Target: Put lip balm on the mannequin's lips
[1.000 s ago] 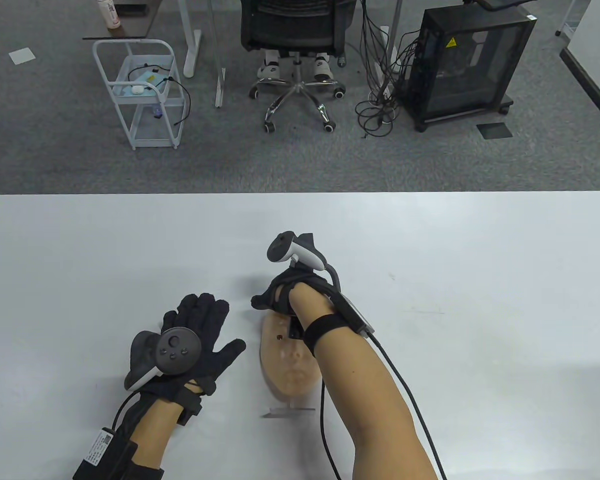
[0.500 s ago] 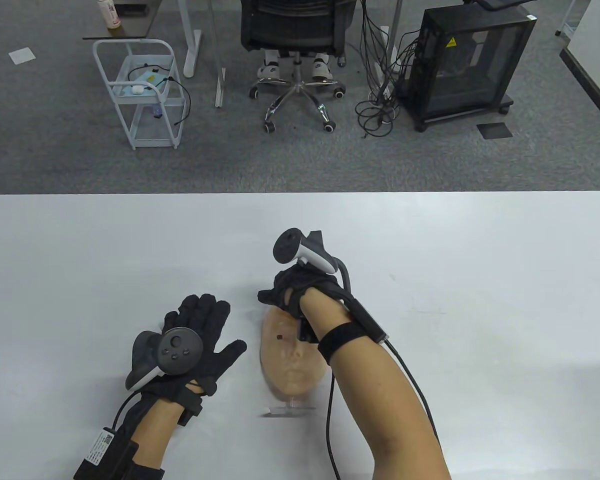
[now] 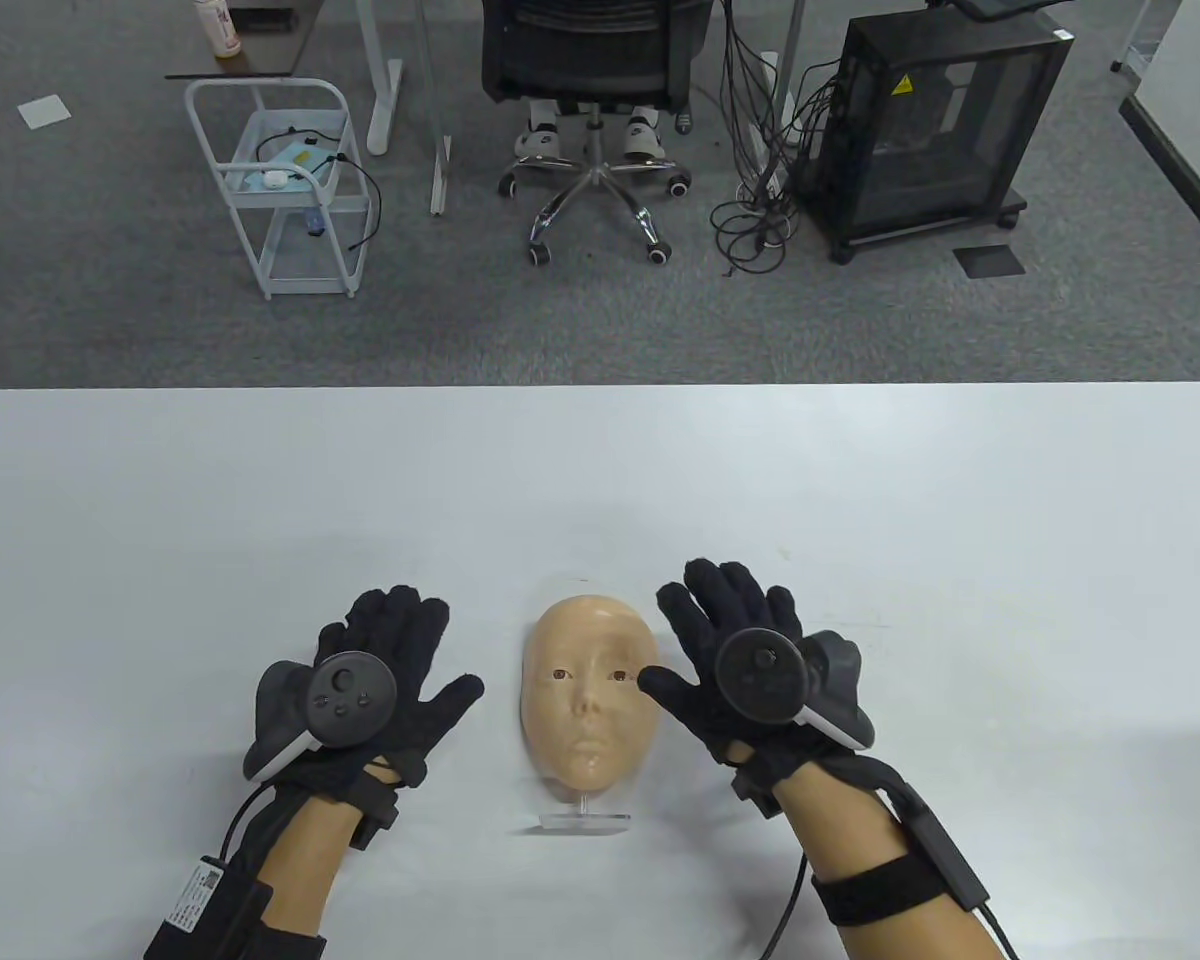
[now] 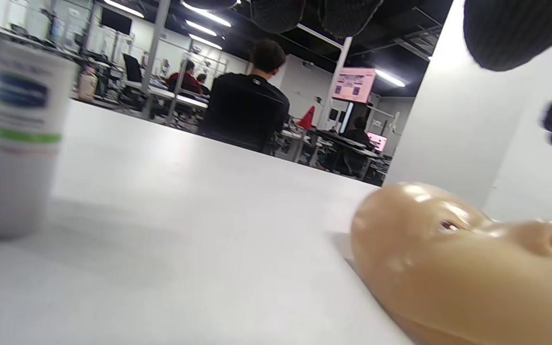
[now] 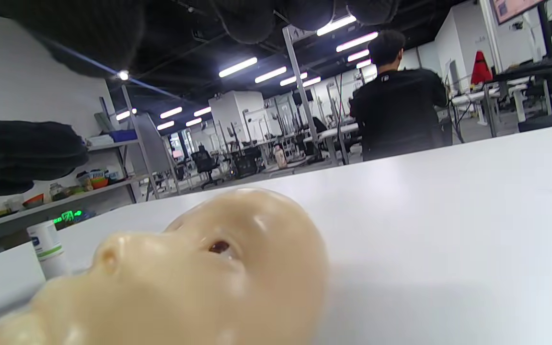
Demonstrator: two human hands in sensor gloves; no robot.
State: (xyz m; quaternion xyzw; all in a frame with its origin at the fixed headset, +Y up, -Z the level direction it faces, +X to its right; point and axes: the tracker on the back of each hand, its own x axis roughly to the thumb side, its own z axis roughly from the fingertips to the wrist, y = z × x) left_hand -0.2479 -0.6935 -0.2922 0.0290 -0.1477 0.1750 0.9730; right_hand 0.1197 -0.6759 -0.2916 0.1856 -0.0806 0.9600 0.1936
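Observation:
A tan mannequin face (image 3: 588,690) leans on a clear stand (image 3: 585,822) near the table's front, lips (image 3: 585,748) toward me. My left hand (image 3: 430,650) lies spread, palm down, just left of the face and holds nothing. My right hand (image 3: 685,630) lies spread, palm down, just right of it, thumb close to the face's edge, also empty. A white lip balm tube (image 4: 22,139) with a blue and green label stands upright in the left wrist view. It also shows small in the right wrist view (image 5: 46,247). In the table view it is hidden.
The white table (image 3: 960,560) stretches wide around the face. Beyond its far edge are an office chair (image 3: 595,60), a white cart (image 3: 280,180) and a black cabinet (image 3: 930,130) on the floor.
My right hand has come off the top of the mannequin face, swung right and turned palm down beside it, uncovering the whole face. My left hand has barely moved.

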